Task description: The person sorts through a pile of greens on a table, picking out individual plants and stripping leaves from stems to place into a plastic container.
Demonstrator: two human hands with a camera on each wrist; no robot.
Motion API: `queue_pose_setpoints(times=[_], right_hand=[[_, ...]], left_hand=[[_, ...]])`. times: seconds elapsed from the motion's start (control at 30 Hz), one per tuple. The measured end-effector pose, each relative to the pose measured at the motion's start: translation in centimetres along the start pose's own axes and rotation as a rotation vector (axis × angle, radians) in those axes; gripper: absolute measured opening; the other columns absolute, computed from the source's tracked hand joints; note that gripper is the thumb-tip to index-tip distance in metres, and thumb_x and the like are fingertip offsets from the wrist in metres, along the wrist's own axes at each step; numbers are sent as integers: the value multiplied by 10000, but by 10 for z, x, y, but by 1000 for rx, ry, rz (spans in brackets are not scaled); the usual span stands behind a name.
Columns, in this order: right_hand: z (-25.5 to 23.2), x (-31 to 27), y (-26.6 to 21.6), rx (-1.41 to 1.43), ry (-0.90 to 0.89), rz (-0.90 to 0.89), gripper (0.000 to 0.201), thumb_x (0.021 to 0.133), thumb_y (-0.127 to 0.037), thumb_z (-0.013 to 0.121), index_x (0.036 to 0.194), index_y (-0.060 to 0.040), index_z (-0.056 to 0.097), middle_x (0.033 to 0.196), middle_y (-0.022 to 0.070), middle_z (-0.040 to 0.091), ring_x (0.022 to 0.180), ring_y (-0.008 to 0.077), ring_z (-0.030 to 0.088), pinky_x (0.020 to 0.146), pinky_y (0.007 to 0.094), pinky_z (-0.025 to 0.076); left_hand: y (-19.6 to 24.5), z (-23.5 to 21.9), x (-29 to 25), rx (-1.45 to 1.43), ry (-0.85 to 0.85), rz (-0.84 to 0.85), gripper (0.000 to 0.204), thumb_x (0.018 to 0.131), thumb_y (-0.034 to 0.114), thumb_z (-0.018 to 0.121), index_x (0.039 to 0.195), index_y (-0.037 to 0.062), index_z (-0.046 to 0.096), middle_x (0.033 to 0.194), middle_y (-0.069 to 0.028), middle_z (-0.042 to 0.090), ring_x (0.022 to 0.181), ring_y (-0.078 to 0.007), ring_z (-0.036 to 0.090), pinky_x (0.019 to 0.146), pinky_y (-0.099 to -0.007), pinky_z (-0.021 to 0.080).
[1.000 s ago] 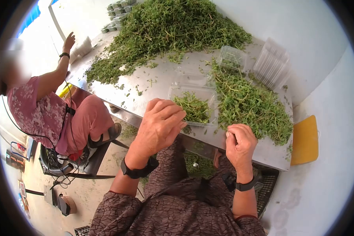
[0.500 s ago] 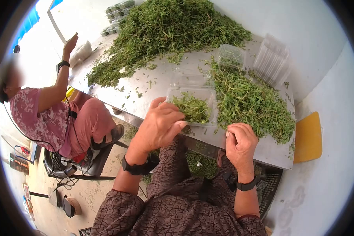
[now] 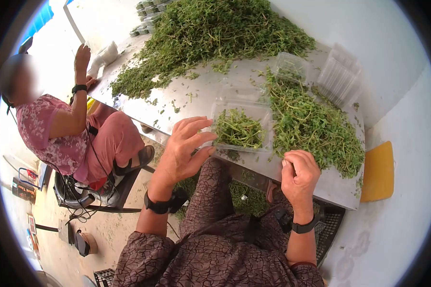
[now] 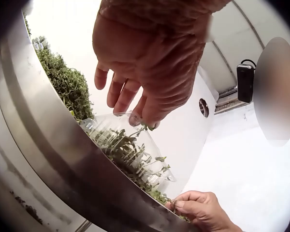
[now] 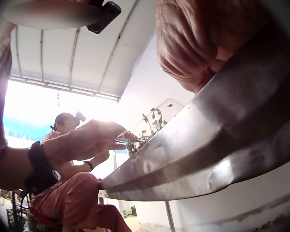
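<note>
A clear plastic clamshell box lies with its lid folded back near the table's front edge, a layer of leafy green sprigs inside. At its near left corner is my left hand, fingers spread and lightly bent. In the left wrist view its fingertips overlap the clear rim. My right hand is at the front edge of the table, fingers curled in and thumb against the index finger, beside a smaller heap of greens. No held thing shows in it in the head view.
A large mound of greens covers the back of the metal table. Nested clear boxes stand at the right, with another clear box beside them. Filled boxes are stacked at the back left. Another person sits at the left.
My left hand has drawn back a little to the left from over the box, and its fingers have spread. My right hand keeps its curled pose. The seated person's raised arm has shifted.
</note>
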State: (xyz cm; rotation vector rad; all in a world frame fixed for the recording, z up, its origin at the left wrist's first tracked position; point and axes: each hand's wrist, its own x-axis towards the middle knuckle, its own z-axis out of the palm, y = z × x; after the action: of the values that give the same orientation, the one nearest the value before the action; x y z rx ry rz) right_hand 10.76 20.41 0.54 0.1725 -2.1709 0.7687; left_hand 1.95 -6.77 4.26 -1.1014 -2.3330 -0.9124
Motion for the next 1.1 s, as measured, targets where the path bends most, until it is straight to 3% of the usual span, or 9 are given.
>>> queue_pose_setpoints(times=[0.3,0.63,0.73,0.8,0.93,1.1], right_hand=[[0,-1,1,-10,-2,4,130,706,74,675,814,5,650,864,125,699,854,305,674,722,384,549],[-1,0,-2,-11,-3,13,128,703,70,680,810,5,653,863,121,698,858,305,672,730,381,548],[-1,1,-3,-17,-8,11,127,704,69,679,810,5,653,863,120,698,858,304,672,730,379,549],[-1,1,-2,-17,-12,9,128,703,69,678,811,5,652,863,122,697,858,304,671,730,380,549],[-1,0,-1,0,-9,11,130,702,69,676,814,8,653,863,126,694,859,304,671,730,382,551],[-1,0,-2,-12,-12,6,128,703,70,676,813,9,655,863,127,694,856,302,672,727,383,551]], left_hand=[[3,0,14,53,16,105,169,750,-11,714,896,46,651,1204,-105,652,1228,-341,561,996,-492,447],[4,10,29,30,-41,157,146,780,-46,658,887,44,616,1120,-89,692,1161,-309,616,1023,-517,432],[4,12,31,-18,-49,128,215,777,-62,635,957,56,639,1123,-92,691,1144,-302,625,1043,-522,418],[7,10,33,41,-101,131,272,809,-29,622,1058,75,654,1105,-90,689,1154,-292,617,1064,-526,398],[7,10,31,91,-161,169,213,842,67,645,1052,69,682,1077,-91,690,1171,-292,600,1083,-530,374],[2,11,26,79,-187,176,214,834,252,706,847,38,697,963,-89,679,1136,-282,597,1093,-530,355]])
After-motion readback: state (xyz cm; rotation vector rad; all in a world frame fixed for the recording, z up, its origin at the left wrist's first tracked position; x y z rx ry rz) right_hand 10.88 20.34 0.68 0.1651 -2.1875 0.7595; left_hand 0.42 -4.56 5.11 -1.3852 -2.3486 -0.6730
